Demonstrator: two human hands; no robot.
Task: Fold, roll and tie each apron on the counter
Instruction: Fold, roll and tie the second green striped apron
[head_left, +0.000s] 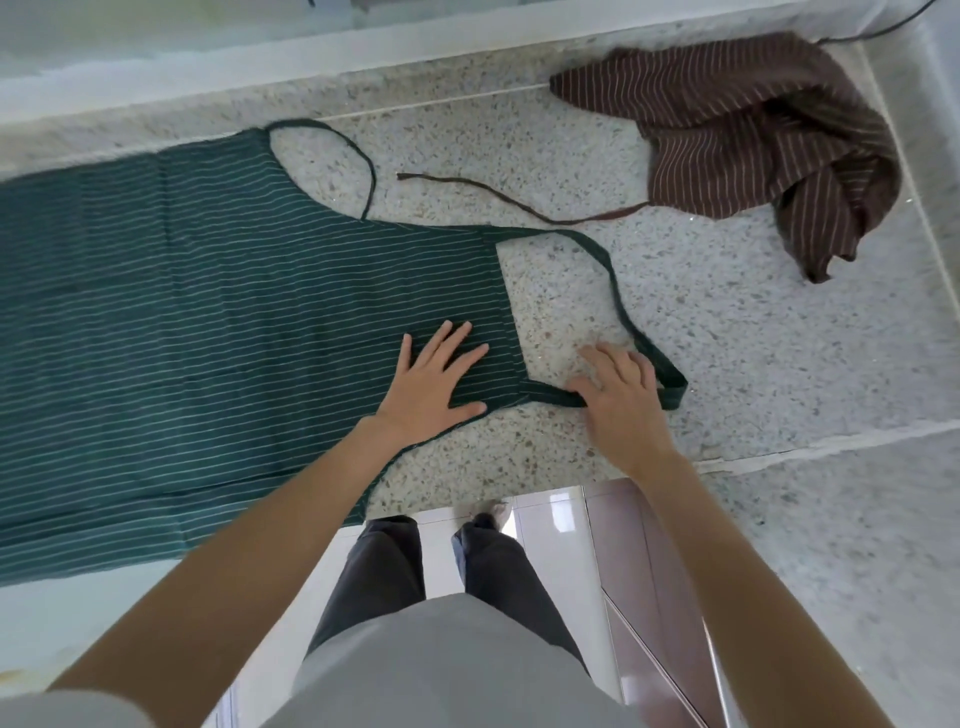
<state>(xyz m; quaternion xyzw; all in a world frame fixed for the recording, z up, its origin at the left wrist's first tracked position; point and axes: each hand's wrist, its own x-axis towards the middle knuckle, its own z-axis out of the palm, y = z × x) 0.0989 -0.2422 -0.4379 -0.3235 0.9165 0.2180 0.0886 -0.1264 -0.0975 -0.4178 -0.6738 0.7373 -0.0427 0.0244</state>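
Observation:
A green apron (218, 322) with thin white stripes lies spread flat on the speckled stone counter (727, 364), its bib pointing right. My left hand (439, 384) presses flat with spread fingers on the bib's near corner. My right hand (621, 400) rests with straight fingers on the green neck strap (618, 306), which loops out to the right of the bib. A thin waist tie (343, 143) curves off the apron's far edge. A brown striped apron (753, 150) lies crumpled at the far right, its tie (498, 200) trailing left.
The counter's front edge (779, 452) runs just below my hands, with tiled floor and my legs beneath. A raised ledge (363, 67) borders the far side. A dark cable (893, 23) lies behind the brown apron.

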